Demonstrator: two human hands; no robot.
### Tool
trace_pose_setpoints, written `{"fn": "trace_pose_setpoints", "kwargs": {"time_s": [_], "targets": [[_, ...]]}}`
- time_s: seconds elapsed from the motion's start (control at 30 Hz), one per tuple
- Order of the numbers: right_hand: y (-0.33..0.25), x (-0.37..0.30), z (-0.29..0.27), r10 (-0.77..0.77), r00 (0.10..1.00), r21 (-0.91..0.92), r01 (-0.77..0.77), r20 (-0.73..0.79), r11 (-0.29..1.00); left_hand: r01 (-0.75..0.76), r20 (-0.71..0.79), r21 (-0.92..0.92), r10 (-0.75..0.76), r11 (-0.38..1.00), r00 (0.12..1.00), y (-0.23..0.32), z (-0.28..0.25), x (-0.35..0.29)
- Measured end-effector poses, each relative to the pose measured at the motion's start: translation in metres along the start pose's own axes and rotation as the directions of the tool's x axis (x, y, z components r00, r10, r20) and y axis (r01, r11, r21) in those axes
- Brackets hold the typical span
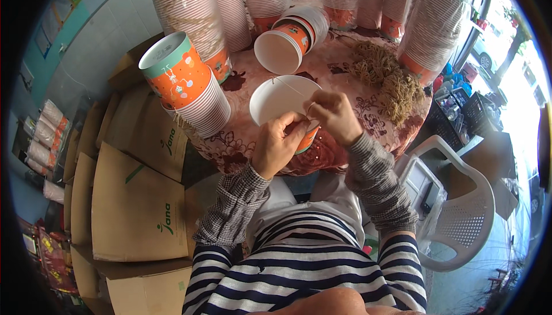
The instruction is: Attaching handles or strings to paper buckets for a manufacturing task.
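A paper bucket (276, 105) with a white inside is tilted at the near edge of the round table. Between my hands a bit of its orange side and green base shows. My left hand (277, 143) is closed on the near rim, thumb and fingers pinching it. Close beside it, my right hand (336, 118) is closed in a pinch on a thin string (290, 89). That string runs from the bucket's far rim across its mouth to my right fingers. Exactly where it meets the near rim is hidden by my fingers.
Nested orange buckets (183, 82) stand upside down at the left, and more buckets (279, 51) lie sideways behind. Wrapped bucket stacks (434, 27) line the far edge. Tan string bundles (397, 85) lie at right. Cardboard boxes (138, 205) fill the left; a white plastic chair (460, 217) stands right.
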State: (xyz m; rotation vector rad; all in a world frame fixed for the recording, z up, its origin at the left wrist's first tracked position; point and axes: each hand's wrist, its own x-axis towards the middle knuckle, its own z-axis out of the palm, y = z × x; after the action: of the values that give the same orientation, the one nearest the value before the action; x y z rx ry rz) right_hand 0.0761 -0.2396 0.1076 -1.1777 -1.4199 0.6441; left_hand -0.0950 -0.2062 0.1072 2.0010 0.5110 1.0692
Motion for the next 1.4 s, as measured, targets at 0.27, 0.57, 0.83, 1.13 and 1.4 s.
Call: {"fn": "trace_pose_setpoints", "kwargs": {"time_s": [0.27,0.57,0.83,1.13,1.4], "targets": [[-0.01,-0.028,-0.017,0.014,1.0,0.351,-0.005,-0.023,0.936,0.146,0.141,-0.101,-0.131,0.984,0.981,0.001,-0.014,0.002],[0.0,-0.028,-0.003,-0.201,0.98,0.2,0.197,-0.004,0.96,0.137,0.161,-0.088,-0.122,0.987,0.979,0.006,-0.015,0.002],[-0.002,-0.025,0.004,-0.211,0.973,0.043,0.216,-0.092,0.976,0.146,0.167,-0.157,-0.119,0.977,0.979,0.006,-0.013,0.0],[-0.018,-0.031,-0.003,-0.172,0.959,-0.236,0.118,-0.225,0.964,0.049,-0.083,-0.076,-0.055,0.996,0.995,0.001,-0.015,-0.023],[-0.039,-0.045,0.018,-0.559,0.829,-0.513,0.486,0.014,0.708,0.061,-0.088,-0.546,-0.129,0.836,0.988,0.005,0.007,-0.029]]}}
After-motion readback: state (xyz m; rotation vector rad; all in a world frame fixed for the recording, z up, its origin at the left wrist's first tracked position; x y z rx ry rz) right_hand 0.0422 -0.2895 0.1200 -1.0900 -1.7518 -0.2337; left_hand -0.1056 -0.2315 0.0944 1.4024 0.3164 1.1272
